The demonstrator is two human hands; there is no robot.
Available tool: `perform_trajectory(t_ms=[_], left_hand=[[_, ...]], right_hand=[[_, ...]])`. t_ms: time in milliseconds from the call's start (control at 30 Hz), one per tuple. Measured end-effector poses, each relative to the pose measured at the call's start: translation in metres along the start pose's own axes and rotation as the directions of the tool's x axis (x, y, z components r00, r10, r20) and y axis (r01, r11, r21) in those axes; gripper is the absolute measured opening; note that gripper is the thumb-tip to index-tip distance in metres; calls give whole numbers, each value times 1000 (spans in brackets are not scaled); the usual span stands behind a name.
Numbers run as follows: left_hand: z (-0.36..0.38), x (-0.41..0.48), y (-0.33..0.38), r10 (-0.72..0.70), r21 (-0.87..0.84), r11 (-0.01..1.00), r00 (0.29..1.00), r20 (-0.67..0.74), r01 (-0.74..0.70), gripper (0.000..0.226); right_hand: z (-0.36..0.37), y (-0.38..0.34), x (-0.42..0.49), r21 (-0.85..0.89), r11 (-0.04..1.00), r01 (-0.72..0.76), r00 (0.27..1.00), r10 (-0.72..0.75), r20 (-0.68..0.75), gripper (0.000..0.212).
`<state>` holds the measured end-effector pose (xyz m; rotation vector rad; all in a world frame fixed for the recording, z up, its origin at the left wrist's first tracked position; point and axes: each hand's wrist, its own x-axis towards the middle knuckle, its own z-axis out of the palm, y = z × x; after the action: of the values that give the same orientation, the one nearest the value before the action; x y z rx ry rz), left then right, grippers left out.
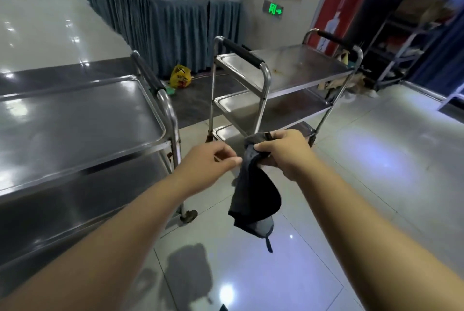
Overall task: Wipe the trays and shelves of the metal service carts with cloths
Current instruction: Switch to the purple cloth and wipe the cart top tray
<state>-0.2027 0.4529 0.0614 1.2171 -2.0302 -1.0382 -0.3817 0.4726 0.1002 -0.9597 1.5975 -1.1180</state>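
Observation:
A dark grey cloth [253, 192] hangs in the air between two metal service carts. My right hand [286, 152] grips its top, bunched end. My left hand [213, 160] is just left of the cloth, its thumb and fingertip pinched together at the cloth's edge. The near cart [75, 114] stands on the left with a shiny top tray and a lower shelf. The second cart [296, 69] stands ahead with three shelves; its top tray shows brownish stains.
A long table with a blue-grey skirt [155, 22] runs along the back, metal trays on it. A yellow bag [180, 76] lies on the floor by it. A dark rack [401, 42] with boxes stands at right. Glossy tiled floor [376, 160] stretches to the right.

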Motion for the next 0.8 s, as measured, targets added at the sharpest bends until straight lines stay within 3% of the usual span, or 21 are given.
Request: perform_trajectory(t_ms=[100,300,500,667,800], left_hand=[[19,19,14,-31,-130,991,996,87,43,21],[49,67,25,-45,-144,988,997,70,55,32],[55,137,27,46,-33,998,996,74,-44,13],[55,200,33,67,-60,996,993,94,-62,9],[54,242,35,32,-172,985,979,202,4,26]], right_hand=[[-17,6,13,87,996,-5,1000,5,0,18],[-41,18,51,173,984,27,989,-1,-146,15],[-58,7,101,158,985,70,968,-28,-251,13],[-69,-14,148,156,984,81,947,-27,-321,40],[-86,-28,186,200,979,31,955,30,-295,19]])
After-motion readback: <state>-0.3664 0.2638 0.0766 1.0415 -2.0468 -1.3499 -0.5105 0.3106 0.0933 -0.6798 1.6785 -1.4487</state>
